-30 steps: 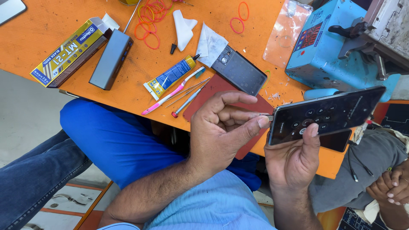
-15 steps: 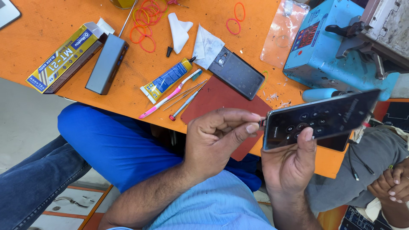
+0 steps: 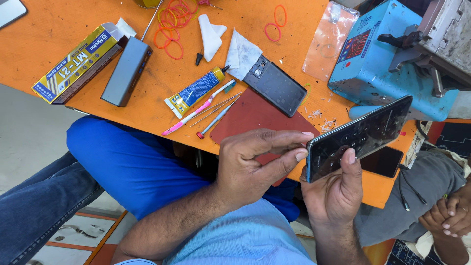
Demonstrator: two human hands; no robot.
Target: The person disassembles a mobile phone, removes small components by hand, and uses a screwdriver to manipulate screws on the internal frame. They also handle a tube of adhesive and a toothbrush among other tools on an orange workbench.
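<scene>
My right hand [image 3: 333,191] holds a dark smartphone [image 3: 363,132] from below, screen up and lit with a keypad, and its thumb rests on the glass. With thumb and forefinger, my left hand [image 3: 260,162] pinches the phone's near end edge. Whether anything small sits between those fingertips is hidden. Both hands hover over the front edge of an orange table [image 3: 59,29], just above a dark red mat [image 3: 250,118]. A second dark phone [image 3: 385,162] lies below the held one.
On the table lie a phone turned back up [image 3: 277,88], a glue tube [image 3: 194,93], a pink tool [image 3: 196,110], a grey power bank [image 3: 126,71], a yellow box [image 3: 73,64], orange rubber bands [image 3: 169,22] and a blue machine [image 3: 373,59]. Another person's hands [image 3: 451,216] rest at the right.
The phone has tilted a little higher at its far end. My left fingertips have closed in on its near edge. The thin pin seen there earlier no longer shows.
</scene>
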